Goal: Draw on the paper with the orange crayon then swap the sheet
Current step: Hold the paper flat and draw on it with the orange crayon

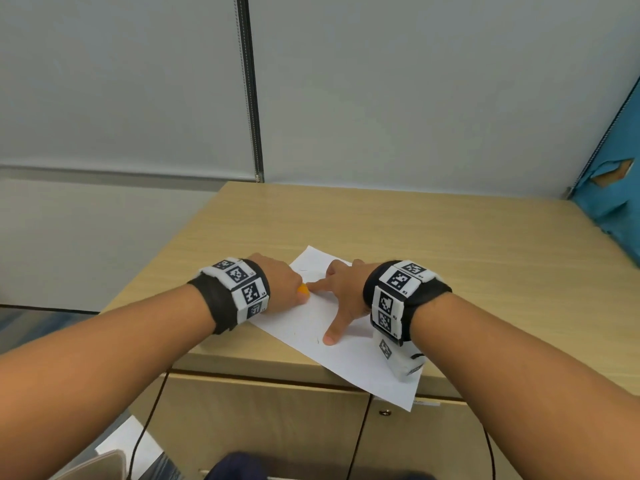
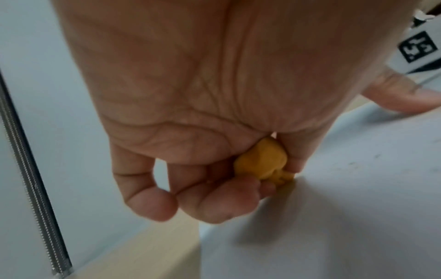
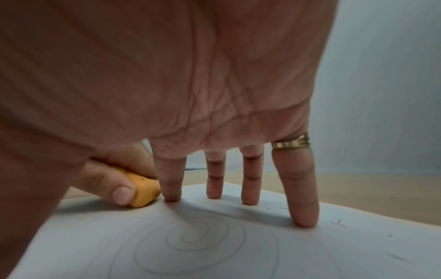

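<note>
The left hand (image 1: 282,285) is gripping the orange crayon (image 1: 303,289) in curled fingers, the stub touching the paper (image 1: 346,355) near the sheet's left edge. The right hand (image 1: 346,292) is lying spread, straight fingers (image 3: 303,198) pressing the paper flat and holding nothing. The sheet is lying askew on the wooden cabinet top (image 1: 450,244), one corner hanging over the front edge above the cabinet doors (image 1: 263,424).

The right wrist view is showing what the head view is barely catching: a faint pencil-grey spiral (image 3: 203,237) drawn under the palm, and a gold ring (image 3: 290,143) on the outermost finger. The left wrist view is showing the crayon's short, chunky body (image 2: 262,160); its tip is blurred, perhaps crumbling.

Grey wall panels (image 1: 415,81) are standing behind, and a torn blue panel (image 1: 609,188) at the right.
</note>
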A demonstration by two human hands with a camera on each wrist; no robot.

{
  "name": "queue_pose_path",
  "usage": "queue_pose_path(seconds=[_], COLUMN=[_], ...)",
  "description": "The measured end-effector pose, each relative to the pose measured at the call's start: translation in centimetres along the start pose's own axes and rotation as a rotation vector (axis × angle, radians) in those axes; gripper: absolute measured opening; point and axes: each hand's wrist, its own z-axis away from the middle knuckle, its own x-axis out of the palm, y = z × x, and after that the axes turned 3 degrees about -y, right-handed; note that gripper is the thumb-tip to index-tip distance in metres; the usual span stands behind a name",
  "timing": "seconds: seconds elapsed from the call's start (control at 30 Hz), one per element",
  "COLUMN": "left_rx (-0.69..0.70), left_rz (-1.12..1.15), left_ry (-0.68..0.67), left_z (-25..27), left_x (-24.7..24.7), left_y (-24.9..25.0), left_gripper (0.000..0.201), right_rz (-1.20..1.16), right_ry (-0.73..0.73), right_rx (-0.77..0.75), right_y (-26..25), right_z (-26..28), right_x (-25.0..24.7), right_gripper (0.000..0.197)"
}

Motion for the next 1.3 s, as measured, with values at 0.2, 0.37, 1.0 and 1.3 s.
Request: queue_pose_path(seconds=[0.2,0.37,1.0,1.3], left_rx=[0.137,0.2,0.093,0.109], left_rz=[0.096,0.096,0.428,0.104], left_ry=[0.028,-0.013,0.148,0.076], left_z=[1.3,3.6,3.4,3.0], left_x=[1.4,2.7,2.0,1.1], left_y=[0.7,0.6,1.2,4.1], left_gripper=[0.056,0.059,0.033,0.048], right_rz=[0.016,0.0,-0.158,-0.143], right_ry=[-0.003,0.007,0.028,0.008], right_rx=[0.009,0.011,0.033,0.035], right_y=[0.1,0.1,1.5,1.7], right_z=[-0.2,-0.4,-0.2,-0.1], right_x=[0.2,0.2,0.7,0.9], right_gripper=[0.112,0.115,0.108,0.109])
